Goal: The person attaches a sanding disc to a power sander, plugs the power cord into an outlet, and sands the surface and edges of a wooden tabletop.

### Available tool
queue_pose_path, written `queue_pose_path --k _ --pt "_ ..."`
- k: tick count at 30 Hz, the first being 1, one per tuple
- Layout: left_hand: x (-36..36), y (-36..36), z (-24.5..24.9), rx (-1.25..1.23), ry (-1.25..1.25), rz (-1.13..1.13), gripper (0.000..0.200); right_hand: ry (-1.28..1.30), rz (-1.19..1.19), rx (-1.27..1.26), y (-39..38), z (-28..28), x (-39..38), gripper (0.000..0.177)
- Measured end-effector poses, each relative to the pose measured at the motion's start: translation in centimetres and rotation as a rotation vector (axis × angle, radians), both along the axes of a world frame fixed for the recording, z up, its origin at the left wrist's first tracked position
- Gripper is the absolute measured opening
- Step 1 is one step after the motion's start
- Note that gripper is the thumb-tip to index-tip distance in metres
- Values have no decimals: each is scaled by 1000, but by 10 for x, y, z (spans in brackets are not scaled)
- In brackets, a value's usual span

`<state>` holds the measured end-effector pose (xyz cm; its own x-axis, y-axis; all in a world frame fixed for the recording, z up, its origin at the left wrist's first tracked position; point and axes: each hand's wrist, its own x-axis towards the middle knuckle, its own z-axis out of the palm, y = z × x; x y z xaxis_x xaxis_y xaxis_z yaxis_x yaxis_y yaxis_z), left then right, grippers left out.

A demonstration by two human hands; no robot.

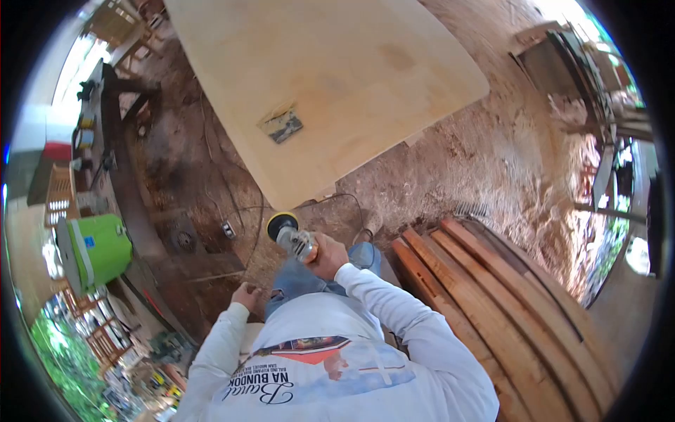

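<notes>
A person in a white printed long-sleeved shirt [316, 373] and blue jeans [299, 281] grips a handheld power tool [301, 246] in the right hand [329, 259], the fingers wrapped around its body, near the close corner of a large pale board [351, 91]. The tool's round pad [282, 224], black with a yellow rim, lies just beside that corner, apart from the board and on the person's side of it. The left hand [246, 296] is low beside the jeans, its fingers bent (whether they pinch anything cannot be told at this size). On the board rests a small rectangular piece [283, 125], its surface patterned in grey and tan, in the part nearer the person and toward the left edge. A dark cable [360, 208] loops over the dusty brown floor [450, 165] between the board and the person. To the right, long reddish-brown planks [485, 302] lie side by side; to the left stand a bright green container [102, 252] with a pale strap (a blue label shows on its side) and a long dark workbench [116, 165]. Dark panels [562, 67] lean together at the far right.
</notes>
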<state>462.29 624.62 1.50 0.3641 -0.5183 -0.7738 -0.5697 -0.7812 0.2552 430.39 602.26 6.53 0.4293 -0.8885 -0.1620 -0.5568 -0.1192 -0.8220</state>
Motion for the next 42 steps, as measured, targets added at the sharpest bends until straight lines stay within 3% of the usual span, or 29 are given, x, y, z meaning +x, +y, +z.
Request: queue_pose_path --k 3,4,7,8,11,13,17,19,21,24,27,30,37,40,42 --pt "-4 -34 41 -44 -34 -125 48 -64 -115 167 1 32 -2 58" --pt "-11 -53 59 -76 -71 -177 33 -136 -261 255 0 41 -9 59" --pt "-14 -113 102 -383 17 -162 34 -440 -609 199 -3 -10 -21 60" --pt "-17 -141 115 -472 4 -177 26 -452 -645 237 -8 -18 -34 49" --pt "-39 -248 152 -704 130 -281 26 -996 -938 559 -26 -15 -55 39" --pt "-61 -324 164 -785 163 -409 28 -1170 -1058 588 -32 -18 -52 31" --pt "-111 -468 144 -784 74 -758 48 -1338 -1130 653 -25 -63 -21 32" --pt "-148 -523 144 -680 -214 -1064 64 -1352 -1152 651 -22 -67 -1 31" --pt "-170 -564 133 -661 -344 -1245 78 -1356 -1154 634 -27 -54 4 30" --pt "-194 -597 119 -446 -396 -1268 90 -1446 -1193 684 -30 -54 21 29" --pt "-216 -605 106 -242 -246 -1193 92 -1485 -1206 718 -34 -56 26 31" --pt "-229 -596 97 -239 -511 -1264 107 -1454 -1195 726 -39 -56 20 33" --pt "-235 -592 105 -237 -426 -1291 111 -1397 -1172 532 -60 -58 7 35" --pt "-225 -591 95 -281 -442 -1284 110 -1486 -1121 652 -72 -60 -4 33" --pt "-223 -590 92 -312 -467 -1289 110 -1490 -1121 602 -80 -64 -11 32"
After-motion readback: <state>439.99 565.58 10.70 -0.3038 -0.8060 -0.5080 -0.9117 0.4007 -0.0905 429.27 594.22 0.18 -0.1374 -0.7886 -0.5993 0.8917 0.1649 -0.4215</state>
